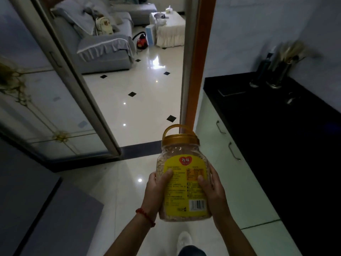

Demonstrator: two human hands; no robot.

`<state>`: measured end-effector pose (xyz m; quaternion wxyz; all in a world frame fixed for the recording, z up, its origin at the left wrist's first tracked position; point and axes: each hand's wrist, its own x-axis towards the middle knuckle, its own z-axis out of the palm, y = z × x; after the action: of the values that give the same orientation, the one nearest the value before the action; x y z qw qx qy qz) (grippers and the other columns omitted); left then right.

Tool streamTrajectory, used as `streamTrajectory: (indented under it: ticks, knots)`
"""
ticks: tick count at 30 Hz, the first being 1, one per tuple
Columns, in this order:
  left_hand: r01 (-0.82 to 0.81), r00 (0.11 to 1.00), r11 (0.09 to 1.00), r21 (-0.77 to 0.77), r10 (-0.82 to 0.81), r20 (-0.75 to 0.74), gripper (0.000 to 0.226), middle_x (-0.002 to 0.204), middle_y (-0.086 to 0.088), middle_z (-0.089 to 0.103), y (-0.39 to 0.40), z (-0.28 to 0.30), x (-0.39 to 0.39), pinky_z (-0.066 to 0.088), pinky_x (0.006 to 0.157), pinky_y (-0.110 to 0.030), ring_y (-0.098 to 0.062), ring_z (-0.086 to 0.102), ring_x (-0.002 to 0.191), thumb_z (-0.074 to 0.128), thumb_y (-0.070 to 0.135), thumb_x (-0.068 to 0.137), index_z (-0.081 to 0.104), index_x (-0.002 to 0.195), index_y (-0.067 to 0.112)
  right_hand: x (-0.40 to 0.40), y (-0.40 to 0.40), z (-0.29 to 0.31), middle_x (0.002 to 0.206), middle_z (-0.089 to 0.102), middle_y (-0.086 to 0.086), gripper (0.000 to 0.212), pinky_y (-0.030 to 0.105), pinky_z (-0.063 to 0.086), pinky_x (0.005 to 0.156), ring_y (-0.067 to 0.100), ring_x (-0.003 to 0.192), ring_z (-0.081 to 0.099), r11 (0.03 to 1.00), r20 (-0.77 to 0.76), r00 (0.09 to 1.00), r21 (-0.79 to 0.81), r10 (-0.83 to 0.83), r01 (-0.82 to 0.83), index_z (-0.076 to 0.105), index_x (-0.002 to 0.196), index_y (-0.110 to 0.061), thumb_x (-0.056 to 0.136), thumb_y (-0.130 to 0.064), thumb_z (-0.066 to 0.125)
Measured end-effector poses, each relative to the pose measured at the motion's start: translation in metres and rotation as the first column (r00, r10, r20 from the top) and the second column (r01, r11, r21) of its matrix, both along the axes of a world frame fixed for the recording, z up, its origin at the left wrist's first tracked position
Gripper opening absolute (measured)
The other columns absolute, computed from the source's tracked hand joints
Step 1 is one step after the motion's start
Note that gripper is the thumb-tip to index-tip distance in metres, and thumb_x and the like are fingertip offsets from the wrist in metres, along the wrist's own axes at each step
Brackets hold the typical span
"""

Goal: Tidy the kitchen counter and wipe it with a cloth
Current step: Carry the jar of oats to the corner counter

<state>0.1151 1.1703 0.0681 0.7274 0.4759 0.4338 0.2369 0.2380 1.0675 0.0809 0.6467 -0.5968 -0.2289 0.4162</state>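
A clear plastic jar (183,174) with a gold lid, a carry handle and a yellow label is full of pale flakes. I hold it upright in front of me over the floor. My left hand (156,191) grips its left side and my right hand (214,189) grips its right side, thumbs on the label. The black kitchen counter (276,126) runs along the right, apart from the jar. No cloth is in view.
Two metal utensil holders (273,74) and a small dark object (292,98) stand at the counter's far end. White cabinet doors (227,163) with handles sit under it. A sliding glass door (55,100) is at left; the doorway ahead shows a sofa (103,43) and a red vacuum cleaner (142,41).
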Motion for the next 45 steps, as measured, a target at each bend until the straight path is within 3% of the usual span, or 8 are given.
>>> streamTrajectory:
  ticks: [9,14,21,26,31,36,39,45]
  knots:
    - [0.136,0.99,0.991,0.005,-0.136,0.02,0.105,0.111,-0.019,0.068,0.089,0.005,0.144,0.053,0.085,-0.055,-0.034,0.068,0.097,0.077,0.067,0.039,0.05,0.118,0.005,0.132,0.076,-0.009,0.118,0.063,-0.004,0.082,0.026,0.057,0.07,0.012,0.098,0.067,0.992,-0.027,0.992,0.021,-0.127,0.128,0.047,0.117,-0.045,0.044,-0.071,0.072]
    - [0.221,0.975,0.975,-0.03,-0.22,0.032,0.111,0.117,-0.019,0.064,0.127,0.015,0.224,0.052,0.087,-0.056,-0.035,0.066,0.1,0.079,0.065,0.035,0.045,0.124,0.007,0.2,0.101,-0.005,0.121,0.061,-0.004,0.055,0.025,0.057,0.07,0.01,0.099,0.067,0.97,-0.049,0.971,0.051,-0.235,0.237,0.044,0.125,-0.038,0.074,-0.035,0.065]
    - [0.432,0.902,0.902,-0.008,-0.432,-0.005,0.097,0.107,-0.012,0.07,0.146,0.01,0.328,0.056,0.082,-0.049,-0.029,0.07,0.093,0.075,0.071,0.033,0.056,0.11,0.016,0.276,0.104,-0.012,0.12,0.064,-0.005,0.086,0.034,0.058,0.077,0.015,0.103,0.066,0.893,-0.104,0.89,0.032,-0.443,0.448,0.048,0.121,-0.045,0.043,-0.068,0.077]
    - [0.572,0.818,0.819,-0.05,-0.574,-0.044,0.076,0.105,-0.011,0.07,0.15,-0.002,0.408,0.058,0.073,-0.038,-0.026,0.07,0.092,0.071,0.058,0.049,0.057,0.109,0.014,0.32,0.099,-0.017,0.112,0.068,-0.005,0.09,0.031,0.058,0.07,0.015,0.097,0.069,0.773,-0.153,0.765,0.006,-0.626,0.634,0.046,0.129,-0.037,0.048,-0.059,0.079]
    - [0.754,0.65,0.653,-0.073,-0.757,-0.06,0.084,0.11,-0.013,0.067,0.159,-0.007,0.491,0.056,0.082,-0.044,-0.027,0.068,0.097,0.071,0.061,0.046,0.056,0.114,0.012,0.364,0.098,-0.014,0.111,0.063,-0.007,0.046,0.019,0.055,0.058,0.003,0.084,0.069,0.584,-0.139,0.572,-0.075,-0.808,0.808,0.043,0.123,-0.04,0.084,-0.02,0.059]
    - [0.874,0.481,0.484,-0.035,-0.874,-0.067,0.089,0.113,-0.01,0.067,0.166,-0.013,0.562,0.054,0.088,-0.048,-0.025,0.068,0.099,0.073,0.069,0.044,0.057,0.114,0.016,0.403,0.104,-0.01,0.111,0.064,-0.006,0.059,0.022,0.057,0.063,0.011,0.091,0.069,0.469,-0.149,0.456,-0.062,-0.877,0.881,0.044,0.119,-0.043,0.067,-0.038,0.072]
    - [0.908,0.416,0.418,-0.019,-0.907,-0.062,0.074,0.109,-0.01,0.068,0.163,-0.015,0.588,0.057,0.076,-0.036,-0.022,0.069,0.093,0.075,0.056,0.055,0.057,0.113,0.014,0.414,0.105,-0.012,0.107,0.066,-0.007,0.078,0.023,0.057,0.063,0.008,0.092,0.069,0.421,-0.137,0.411,-0.055,-0.901,0.905,0.045,0.119,-0.046,0.05,-0.051,0.08]
    - [0.955,0.293,0.29,0.058,-0.954,-0.064,0.076,0.102,-0.002,0.067,0.153,-0.023,0.626,0.052,0.055,-0.012,-0.001,0.07,0.076,0.07,0.05,0.049,0.054,0.114,0.014,0.439,0.089,-0.024,0.119,0.06,0.001,0.063,0.024,0.057,0.067,0.009,0.098,0.067,0.408,-0.077,0.404,-0.06,-0.912,0.911,0.034,0.134,-0.029,0.08,-0.01,0.06]
